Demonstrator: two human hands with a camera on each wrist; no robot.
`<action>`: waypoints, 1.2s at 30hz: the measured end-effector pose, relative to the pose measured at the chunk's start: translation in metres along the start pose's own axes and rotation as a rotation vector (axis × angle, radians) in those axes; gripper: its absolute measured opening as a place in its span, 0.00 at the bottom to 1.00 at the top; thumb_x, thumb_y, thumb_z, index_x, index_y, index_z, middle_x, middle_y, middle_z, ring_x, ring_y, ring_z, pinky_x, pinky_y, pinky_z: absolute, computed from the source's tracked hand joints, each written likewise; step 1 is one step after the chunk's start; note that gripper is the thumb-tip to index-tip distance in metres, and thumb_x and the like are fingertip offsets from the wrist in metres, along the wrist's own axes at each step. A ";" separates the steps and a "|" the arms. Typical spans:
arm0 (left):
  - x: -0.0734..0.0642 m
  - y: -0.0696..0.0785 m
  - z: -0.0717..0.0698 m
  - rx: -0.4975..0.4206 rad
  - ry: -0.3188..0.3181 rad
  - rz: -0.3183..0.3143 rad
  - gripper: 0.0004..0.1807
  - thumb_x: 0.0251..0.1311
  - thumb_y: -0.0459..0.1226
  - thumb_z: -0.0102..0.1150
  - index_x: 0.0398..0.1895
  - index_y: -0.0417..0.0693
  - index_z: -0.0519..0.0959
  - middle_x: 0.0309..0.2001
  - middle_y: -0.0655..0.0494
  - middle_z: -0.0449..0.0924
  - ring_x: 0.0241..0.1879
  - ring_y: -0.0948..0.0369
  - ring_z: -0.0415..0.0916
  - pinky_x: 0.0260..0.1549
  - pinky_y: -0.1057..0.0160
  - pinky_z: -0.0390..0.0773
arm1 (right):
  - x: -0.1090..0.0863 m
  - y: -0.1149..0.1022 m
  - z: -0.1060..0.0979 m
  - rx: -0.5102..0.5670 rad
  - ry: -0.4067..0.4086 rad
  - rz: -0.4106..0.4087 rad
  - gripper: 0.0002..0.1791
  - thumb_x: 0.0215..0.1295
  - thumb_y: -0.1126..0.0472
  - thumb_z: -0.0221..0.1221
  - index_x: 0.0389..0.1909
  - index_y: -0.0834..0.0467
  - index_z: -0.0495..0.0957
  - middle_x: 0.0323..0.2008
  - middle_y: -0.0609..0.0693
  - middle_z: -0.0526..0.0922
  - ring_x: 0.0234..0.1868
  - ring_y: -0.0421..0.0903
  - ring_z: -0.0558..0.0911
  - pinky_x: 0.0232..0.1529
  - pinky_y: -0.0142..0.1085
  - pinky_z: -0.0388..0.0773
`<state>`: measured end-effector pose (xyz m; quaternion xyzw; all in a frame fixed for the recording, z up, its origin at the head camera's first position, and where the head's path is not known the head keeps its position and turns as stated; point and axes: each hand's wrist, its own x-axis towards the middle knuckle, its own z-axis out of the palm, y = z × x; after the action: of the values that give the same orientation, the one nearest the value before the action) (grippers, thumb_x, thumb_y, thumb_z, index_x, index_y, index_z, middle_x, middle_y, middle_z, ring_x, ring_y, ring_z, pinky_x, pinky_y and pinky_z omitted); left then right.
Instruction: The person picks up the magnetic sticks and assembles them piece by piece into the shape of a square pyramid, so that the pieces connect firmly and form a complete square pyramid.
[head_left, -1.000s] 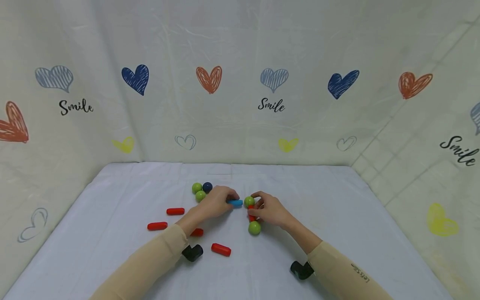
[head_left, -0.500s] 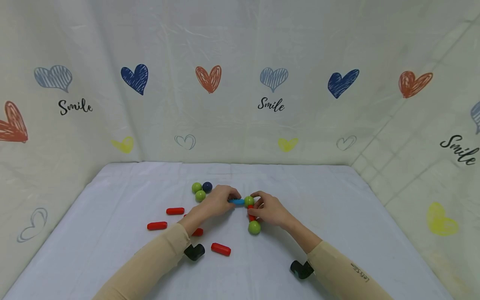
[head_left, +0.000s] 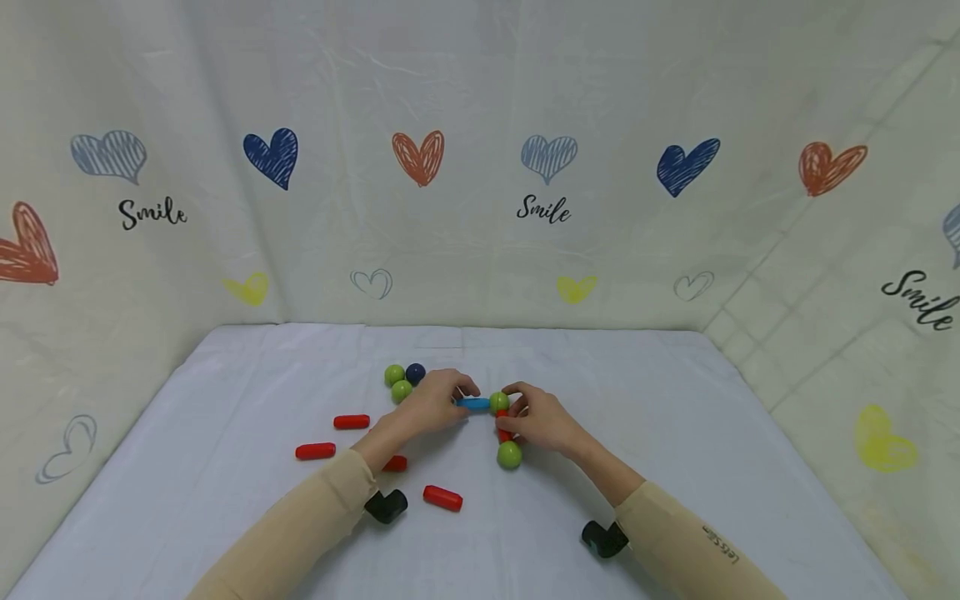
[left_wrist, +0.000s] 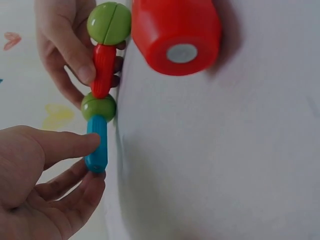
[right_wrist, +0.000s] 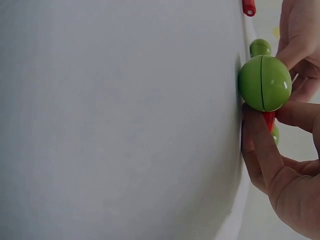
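Observation:
My left hand (head_left: pixel 433 404) pinches a blue rod (left_wrist: pixel 97 145) between thumb and fingers. One end of that rod touches a green ball (left_wrist: pixel 98 107), the farther of two. A red rod (left_wrist: pixel 103 70) joins this ball to a nearer green ball (right_wrist: pixel 265 83), and my right hand (head_left: pixel 542 419) grips the red rod with thumb and fingers. In the head view the blue rod lies sideways, roughly square to the red one. The right hand's fingers partly cover the red rod there.
Left of the hands, two green balls (head_left: pixel 394 375) and a dark blue ball (head_left: pixel 416 373) sit together. Several loose red rods (head_left: pixel 442 498) lie on the white cloth, one partly behind the left forearm. Black wrist cameras (head_left: pixel 604 540) hang under both sleeves.
My left hand has shifted the blue rod slightly right, closing the gap to the farther green ball. The right hand stays in place, still holding the red rod.

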<state>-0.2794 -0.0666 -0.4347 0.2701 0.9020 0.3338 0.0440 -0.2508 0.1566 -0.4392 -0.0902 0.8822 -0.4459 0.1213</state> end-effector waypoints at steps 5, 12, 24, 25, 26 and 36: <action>-0.004 -0.001 -0.004 -0.035 0.026 -0.016 0.14 0.61 0.28 0.70 0.50 0.43 0.85 0.45 0.51 0.84 0.46 0.54 0.79 0.47 0.56 0.82 | 0.000 -0.001 -0.001 -0.001 0.002 0.005 0.28 0.67 0.62 0.68 0.65 0.64 0.72 0.37 0.53 0.80 0.32 0.46 0.82 0.35 0.38 0.86; -0.010 -0.007 -0.008 -0.071 0.072 -0.023 0.14 0.62 0.29 0.69 0.51 0.44 0.85 0.48 0.49 0.84 0.46 0.54 0.79 0.45 0.58 0.82 | -0.002 -0.001 -0.002 -0.009 0.001 0.018 0.29 0.66 0.62 0.68 0.65 0.64 0.72 0.37 0.52 0.79 0.33 0.46 0.81 0.35 0.38 0.85; -0.023 -0.014 -0.017 -0.105 0.185 -0.078 0.14 0.61 0.30 0.71 0.50 0.48 0.85 0.50 0.50 0.82 0.49 0.52 0.79 0.48 0.56 0.82 | -0.001 0.000 0.000 -0.016 -0.002 0.025 0.28 0.66 0.62 0.68 0.65 0.63 0.72 0.37 0.52 0.79 0.33 0.46 0.81 0.35 0.38 0.85; -0.025 -0.014 -0.019 -0.108 0.190 -0.084 0.14 0.61 0.30 0.71 0.50 0.48 0.85 0.50 0.50 0.82 0.49 0.52 0.79 0.48 0.56 0.82 | -0.001 0.000 0.000 -0.015 -0.003 0.023 0.28 0.66 0.62 0.68 0.65 0.64 0.72 0.37 0.52 0.79 0.33 0.46 0.81 0.35 0.38 0.85; -0.026 -0.015 -0.020 -0.112 0.194 -0.090 0.14 0.61 0.31 0.71 0.51 0.47 0.85 0.50 0.50 0.82 0.49 0.52 0.79 0.48 0.56 0.82 | -0.001 0.000 0.001 -0.015 -0.003 0.021 0.28 0.66 0.63 0.68 0.65 0.64 0.72 0.37 0.52 0.79 0.33 0.46 0.81 0.35 0.38 0.85; -0.036 -0.027 -0.035 -0.083 0.238 -0.104 0.15 0.61 0.30 0.71 0.52 0.43 0.85 0.50 0.47 0.82 0.48 0.50 0.78 0.50 0.54 0.81 | -0.001 -0.003 0.000 -0.004 -0.005 0.009 0.28 0.66 0.64 0.68 0.65 0.64 0.72 0.38 0.52 0.79 0.34 0.46 0.81 0.35 0.38 0.85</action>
<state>-0.2700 -0.1226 -0.4286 0.1793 0.8991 0.3979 -0.0349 -0.2496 0.1553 -0.4366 -0.0877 0.8832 -0.4435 0.1251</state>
